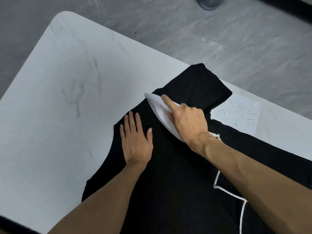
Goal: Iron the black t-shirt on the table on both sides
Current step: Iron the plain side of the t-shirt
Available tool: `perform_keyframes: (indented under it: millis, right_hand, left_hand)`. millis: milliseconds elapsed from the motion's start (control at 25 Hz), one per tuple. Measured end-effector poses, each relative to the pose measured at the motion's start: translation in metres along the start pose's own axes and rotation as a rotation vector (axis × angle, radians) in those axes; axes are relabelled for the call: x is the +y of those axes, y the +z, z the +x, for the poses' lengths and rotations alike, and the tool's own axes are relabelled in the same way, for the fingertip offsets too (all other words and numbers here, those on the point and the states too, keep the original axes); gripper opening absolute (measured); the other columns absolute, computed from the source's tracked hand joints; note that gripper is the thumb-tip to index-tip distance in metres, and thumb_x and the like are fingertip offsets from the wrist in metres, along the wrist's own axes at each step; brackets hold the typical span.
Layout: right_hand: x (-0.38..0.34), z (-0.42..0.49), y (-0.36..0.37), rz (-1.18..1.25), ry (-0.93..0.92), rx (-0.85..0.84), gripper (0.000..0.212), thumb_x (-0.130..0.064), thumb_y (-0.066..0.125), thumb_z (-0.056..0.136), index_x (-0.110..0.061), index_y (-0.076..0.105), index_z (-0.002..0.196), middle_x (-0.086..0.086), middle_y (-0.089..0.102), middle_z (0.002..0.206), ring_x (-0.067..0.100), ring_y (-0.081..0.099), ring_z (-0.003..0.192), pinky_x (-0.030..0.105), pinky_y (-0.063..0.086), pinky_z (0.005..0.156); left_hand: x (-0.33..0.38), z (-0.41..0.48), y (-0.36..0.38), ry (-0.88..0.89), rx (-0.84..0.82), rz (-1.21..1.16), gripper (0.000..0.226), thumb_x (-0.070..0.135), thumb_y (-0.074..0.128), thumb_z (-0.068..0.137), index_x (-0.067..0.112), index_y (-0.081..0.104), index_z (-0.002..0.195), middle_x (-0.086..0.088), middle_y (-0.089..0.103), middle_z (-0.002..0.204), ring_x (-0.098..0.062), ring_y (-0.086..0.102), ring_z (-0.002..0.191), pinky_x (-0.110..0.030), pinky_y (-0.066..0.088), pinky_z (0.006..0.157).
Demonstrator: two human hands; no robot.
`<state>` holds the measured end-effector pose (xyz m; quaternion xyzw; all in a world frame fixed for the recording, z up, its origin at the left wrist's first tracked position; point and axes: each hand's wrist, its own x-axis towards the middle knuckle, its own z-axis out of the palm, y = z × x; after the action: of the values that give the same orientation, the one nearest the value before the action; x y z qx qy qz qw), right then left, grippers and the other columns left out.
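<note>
Black t-shirt [177,183] fabric lies spread over the near right part of the white table [67,81], with 1 sleeve [202,85] reaching toward the far edge. My left hand [136,141] lies flat on the shirt near its left edge, fingers straight and together, thumb out to the side, pressing the cloth and holding nothing. Just to its right, my right hand [187,122] grips a white iron [157,105], which rests on the shirt where the sleeve joins the body, its pointed nose aimed at the far left. My index finger runs straight along the top of the iron while the other fingers curl around it. A white braided cord [228,191] trails from behind my right wrist across the shirt. A clear label [236,114] with pale characters sits on the table beside the sleeve. Grey marbled floor [219,31] shows beyond the table.
</note>
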<state>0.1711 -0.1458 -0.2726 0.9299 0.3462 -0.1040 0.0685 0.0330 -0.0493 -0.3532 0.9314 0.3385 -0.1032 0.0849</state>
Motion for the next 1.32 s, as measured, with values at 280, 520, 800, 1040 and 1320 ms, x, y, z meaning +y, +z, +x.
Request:
perform_keyframes:
  millis: [280, 520, 800, 1040, 1320]
  right_hand:
    - [0.01, 0.009, -0.004, 0.067, 0.054, -0.005, 0.052, -0.03, 0.042, 0.102, -0.041, 0.02, 0.147, 0.003, 0.045, 0.068, 0.026, 0.041, 0.049, 0.032, 0.028, 0.047]
    - [0.017, 0.007, -0.025, 0.244, 0.092, -0.007, 0.047, -0.045, 0.032, 0.101, -0.041, 0.023, 0.147, 0.005, 0.048, 0.069, 0.033, 0.045, 0.059, 0.036, 0.035, 0.058]
    - [0.045, 0.027, -0.016, 0.124, 0.039, -0.017, 0.047, -0.042, 0.033, 0.102, -0.04, 0.023, 0.147, 0.014, 0.064, 0.086, 0.037, 0.057, 0.067, 0.036, 0.033, 0.06]
    - [0.081, 0.051, -0.029, 0.226, 0.117, 0.015, 0.043, -0.04, 0.04, 0.099, -0.04, 0.031, 0.141, 0.021, 0.064, 0.084, 0.044, 0.058, 0.076, 0.043, 0.042, 0.067]
    - [0.022, 0.023, -0.017, 0.146, -0.127, -0.024, 0.046, -0.038, 0.035, 0.1, -0.039, 0.026, 0.145, 0.008, 0.055, 0.073, 0.036, 0.06, 0.066, 0.035, 0.035, 0.055]
  left_hand:
    - [-0.001, 0.001, 0.002, -0.001, -0.025, 0.011, 0.067, 0.047, 0.012, 0.103, 0.007, 0.007, 0.156, -0.014, 0.008, 0.164, -0.027, 0.007, 0.152, -0.047, 0.014, 0.123]
    - [0.0, 0.0, 0.001, 0.002, -0.028, 0.035, 0.071, 0.049, 0.011, 0.1, 0.005, 0.006, 0.156, -0.016, 0.007, 0.163, -0.029, 0.006, 0.152, -0.047, 0.014, 0.123]
    - [0.0, -0.001, 0.002, -0.001, -0.022, 0.02, 0.071, 0.047, 0.017, 0.102, 0.002, 0.006, 0.155, -0.018, 0.006, 0.163, -0.029, 0.005, 0.152, -0.047, 0.013, 0.123]
    - [-0.001, -0.001, 0.003, -0.009, -0.02, 0.01, 0.073, 0.049, 0.013, 0.1, 0.001, 0.007, 0.155, -0.018, 0.006, 0.163, -0.029, 0.005, 0.152, -0.048, 0.014, 0.123]
    - [0.0, 0.0, -0.007, -0.024, 0.032, -0.149, 0.062, 0.032, 0.045, 0.099, 0.005, 0.025, 0.152, -0.012, 0.019, 0.162, -0.025, 0.017, 0.15, -0.045, 0.02, 0.122]
